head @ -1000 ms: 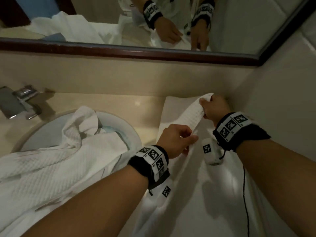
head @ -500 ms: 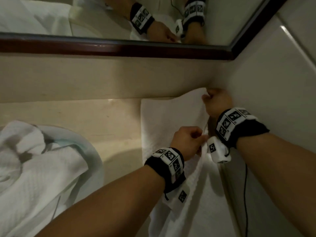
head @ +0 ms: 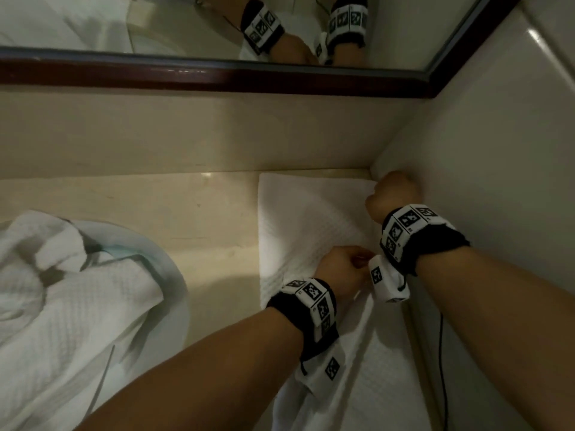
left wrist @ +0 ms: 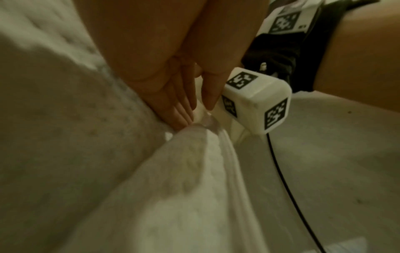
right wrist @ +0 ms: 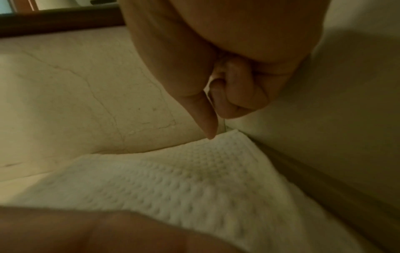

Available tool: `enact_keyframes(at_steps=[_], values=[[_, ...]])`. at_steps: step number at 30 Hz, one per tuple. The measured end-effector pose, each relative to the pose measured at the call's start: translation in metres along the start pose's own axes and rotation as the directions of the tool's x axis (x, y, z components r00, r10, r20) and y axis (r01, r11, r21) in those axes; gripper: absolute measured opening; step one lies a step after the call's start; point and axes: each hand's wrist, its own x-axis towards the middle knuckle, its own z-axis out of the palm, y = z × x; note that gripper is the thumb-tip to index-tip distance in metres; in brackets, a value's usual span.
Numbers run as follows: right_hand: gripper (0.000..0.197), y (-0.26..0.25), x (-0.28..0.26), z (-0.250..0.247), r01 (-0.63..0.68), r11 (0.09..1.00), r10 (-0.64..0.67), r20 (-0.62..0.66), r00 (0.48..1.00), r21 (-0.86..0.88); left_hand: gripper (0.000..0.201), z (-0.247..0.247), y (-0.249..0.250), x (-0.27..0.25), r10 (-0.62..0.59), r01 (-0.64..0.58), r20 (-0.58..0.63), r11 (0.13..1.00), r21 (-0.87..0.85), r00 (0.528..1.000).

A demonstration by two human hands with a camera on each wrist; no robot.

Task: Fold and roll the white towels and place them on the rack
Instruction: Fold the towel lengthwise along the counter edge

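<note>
A white waffle towel (head: 311, 231) lies spread on the beige counter (head: 186, 213), its right side against the side wall. My left hand (head: 345, 269) is at the middle of the towel's right edge. In the left wrist view, its fingers and thumb (left wrist: 198, 109) pinch a raised fold of the towel (left wrist: 173, 188). My right hand (head: 393, 194) is at the towel's far right corner, in the angle of the walls. In the right wrist view, its fingers (right wrist: 242, 95) are curled on nothing. The thumb tip touches the far edge of the flat towel (right wrist: 194, 179).
A heap of white towels (head: 62, 290) fills the sink basin (head: 174, 275) on the left. A dark-framed mirror (head: 217, 76) runs along the back wall. The side wall (head: 497, 181) is close on the right. A black cable (head: 441, 353) hangs under my right forearm.
My right hand carried the lifted towel corner back and right into the wall angle, where it now lies flat. My left hand followed rightward along the edge. The view shifted right.
</note>
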Motion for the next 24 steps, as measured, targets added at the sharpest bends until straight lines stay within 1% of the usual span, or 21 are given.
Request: enact_keyframes(at_steps=[2,5,7,11,13,16,19,22,24], values=[[0.015,0.003,-0.006,0.004,-0.011,0.999,0.010,0.017,1.000,0.040,0.032,-0.003,-0.003,-0.010,-0.026,0.026,-0.012,1.000,0.009,1.000],[0.019,0.005,-0.023,0.010,-0.023,0.990,0.018,0.034,0.999,0.139,0.030,-0.010,-0.011,-0.032,-0.036,0.040,-0.072,0.998,0.054,0.997],[0.018,0.004,-0.043,0.012,0.000,0.979,-0.008,0.036,0.999,0.202,0.026,-0.013,-0.017,-0.052,-0.028,0.034,-0.103,0.998,0.058,0.994],[0.032,0.004,-0.096,0.023,-0.005,0.946,-0.016,0.062,0.998,0.324,0.018,-0.018,-0.031,-0.097,-0.044,0.058,-0.146,0.994,0.091,0.988],[0.039,0.006,-0.125,0.032,-0.002,0.942,-0.028,0.085,0.996,0.335,0.019,-0.019,-0.037,-0.121,-0.045,0.066,-0.162,0.989,0.130,0.986],[0.039,0.012,-0.172,0.046,0.018,0.936,-0.064,0.121,0.991,0.353,0.027,-0.018,-0.049,-0.161,-0.031,0.074,-0.214,0.978,0.197,0.976],[0.041,0.020,-0.216,0.062,-0.016,0.919,-0.050,0.155,0.987,0.395,0.025,-0.014,-0.061,-0.199,-0.014,0.081,-0.270,0.968,0.239,0.963],[0.053,0.025,-0.254,0.075,-0.031,0.918,-0.054,0.200,0.978,0.395,0.020,-0.011,-0.077,-0.230,-0.014,0.132,-0.343,0.937,0.323,0.939],[0.068,0.028,-0.275,0.086,-0.023,0.923,-0.066,0.217,0.974,0.385,0.012,-0.008,-0.088,-0.250,-0.050,0.194,-0.378,0.915,0.355,0.924]])
